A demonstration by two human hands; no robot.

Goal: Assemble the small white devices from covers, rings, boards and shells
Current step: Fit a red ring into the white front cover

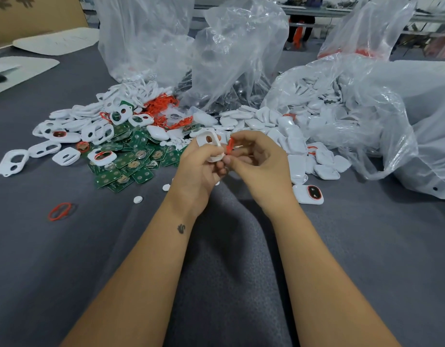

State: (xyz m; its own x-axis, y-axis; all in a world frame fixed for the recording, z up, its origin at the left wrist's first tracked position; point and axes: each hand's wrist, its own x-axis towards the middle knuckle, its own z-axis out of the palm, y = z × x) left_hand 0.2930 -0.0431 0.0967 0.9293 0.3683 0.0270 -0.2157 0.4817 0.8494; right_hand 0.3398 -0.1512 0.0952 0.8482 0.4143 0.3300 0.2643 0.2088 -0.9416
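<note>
While loose green rectangular circuit boards (131, 159) are lying piled at left centre on grey felt (66, 246), the left hand (198, 169) is gripping a hard white plastic cover with an oval hole (209, 144) by its edges. Just right, the right hand (259, 169) is pinching a thin orange ring (230, 146); it looks light, bendy and easily dropped.

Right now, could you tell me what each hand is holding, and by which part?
The left hand grips a white cover by its lower end. The right hand pinches an orange ring at its lower part, beside the cover.
</note>
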